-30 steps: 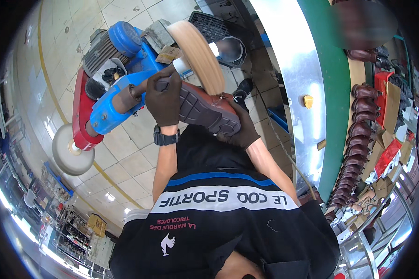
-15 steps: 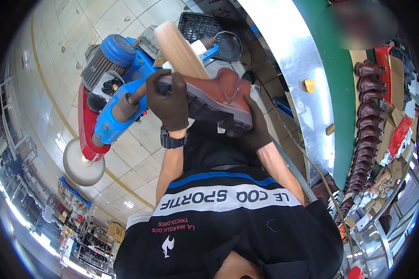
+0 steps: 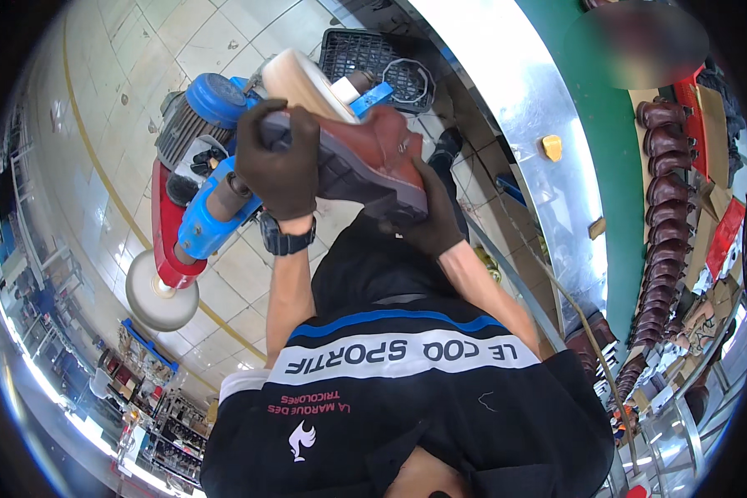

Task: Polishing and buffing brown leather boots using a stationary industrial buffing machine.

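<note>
Currently, one brown boot at twelve o'clock, left hand closed round toe, right hand clasping heel; a slack hold could let the pale wheel at eleven o'clock snatch it.

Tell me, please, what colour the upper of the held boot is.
The boot's upper is reddish brown, clearest in the head view.

Rich reddish-brown on the boot, near-black on its sole, dark brown across the gloves! The wheel shows creamy tan, the machine bright blue and red, the black shirt striped white and blue!
</note>
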`<state>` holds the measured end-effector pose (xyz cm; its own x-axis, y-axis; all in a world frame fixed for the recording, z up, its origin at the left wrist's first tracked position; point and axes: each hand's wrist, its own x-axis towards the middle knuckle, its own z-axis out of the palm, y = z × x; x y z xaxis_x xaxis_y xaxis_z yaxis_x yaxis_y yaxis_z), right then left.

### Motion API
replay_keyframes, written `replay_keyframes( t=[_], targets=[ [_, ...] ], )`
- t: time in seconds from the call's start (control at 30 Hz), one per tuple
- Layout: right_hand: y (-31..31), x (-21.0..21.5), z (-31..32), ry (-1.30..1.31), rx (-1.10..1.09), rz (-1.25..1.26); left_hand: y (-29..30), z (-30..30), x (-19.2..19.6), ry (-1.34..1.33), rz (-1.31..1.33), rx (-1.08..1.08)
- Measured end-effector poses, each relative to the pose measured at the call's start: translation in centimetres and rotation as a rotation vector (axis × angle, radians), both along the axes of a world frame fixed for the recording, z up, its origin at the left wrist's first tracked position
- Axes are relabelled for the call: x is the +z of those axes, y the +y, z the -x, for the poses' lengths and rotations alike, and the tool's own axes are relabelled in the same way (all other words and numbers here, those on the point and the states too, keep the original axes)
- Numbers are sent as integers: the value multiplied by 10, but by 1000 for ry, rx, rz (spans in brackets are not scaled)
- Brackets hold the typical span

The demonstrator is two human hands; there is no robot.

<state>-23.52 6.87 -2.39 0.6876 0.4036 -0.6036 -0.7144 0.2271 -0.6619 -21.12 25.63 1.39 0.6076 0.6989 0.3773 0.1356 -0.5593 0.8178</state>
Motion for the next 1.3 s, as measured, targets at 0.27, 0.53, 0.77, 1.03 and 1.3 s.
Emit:
replay_keyframes(
  t=[0.27,0.53,0.77,1.03,1.3],
  targets=[
    [-16,7,9,179,35,-20,-18,35,-28,122,90,-8],
    [-61,-3,-28,-237,450,-2,-31,54,-7,-233,940,59],
    [-52,-10,-58,-385,991,298,-33,71,-135,-334,1677,206],
    [-34,-7,-52,-781,925,431,-70,71,-241,62,866,-22],
    [-27,-6,-42,-953,1006,600,-66,67,-247,-340,1724,-73]
  ],
)
